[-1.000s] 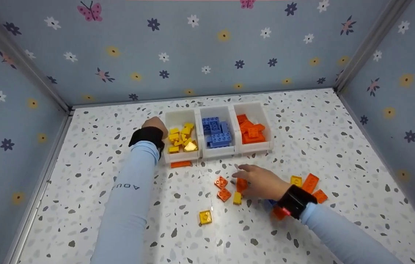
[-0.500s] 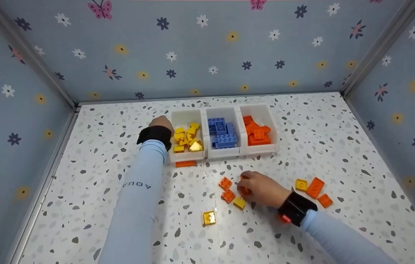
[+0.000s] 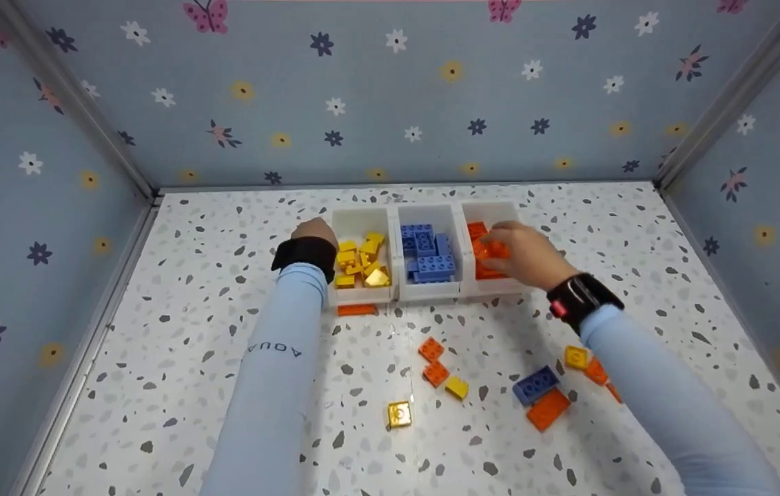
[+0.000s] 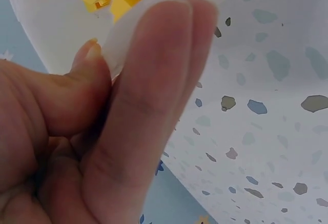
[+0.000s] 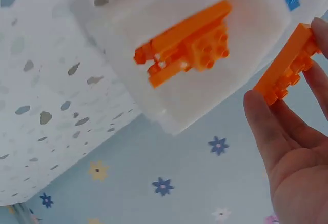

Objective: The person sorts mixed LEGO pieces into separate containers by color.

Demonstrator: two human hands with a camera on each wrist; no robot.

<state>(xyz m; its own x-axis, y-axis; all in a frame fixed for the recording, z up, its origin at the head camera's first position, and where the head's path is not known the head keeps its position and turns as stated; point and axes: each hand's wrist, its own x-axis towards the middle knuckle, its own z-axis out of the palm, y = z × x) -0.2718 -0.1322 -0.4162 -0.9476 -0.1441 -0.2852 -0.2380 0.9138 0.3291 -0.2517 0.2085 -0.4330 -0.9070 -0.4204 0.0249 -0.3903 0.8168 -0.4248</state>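
My right hand [image 3: 528, 255] is over the right-hand white bin [image 3: 495, 286], which contains orange bricks. In the right wrist view, its thumb and fingers pinch an orange toy brick [image 5: 285, 65] by the ends, above the bin, studs facing the palm side. Over at the left-hand bin [image 3: 360, 220] of yellow bricks [image 3: 347, 259], my left hand [image 3: 314, 231] grips the side wall. The left wrist view shows the thumb inside that wall and straight fingers [image 4: 148, 80] along its outside.
Between them stands a bin of blue bricks [image 3: 435, 266]. On the speckled table lie two small orange bricks [image 3: 433, 362], yellow bricks [image 3: 399, 415], a blue brick [image 3: 535, 385] and a larger orange brick [image 3: 548, 410]. An orange piece [image 3: 356, 310] shows at the yellow bin's front edge.
My right hand has picked up an orange brick from the table beside the two small orange ones and carried it up to the orange bin. The left hand stays at its bin.
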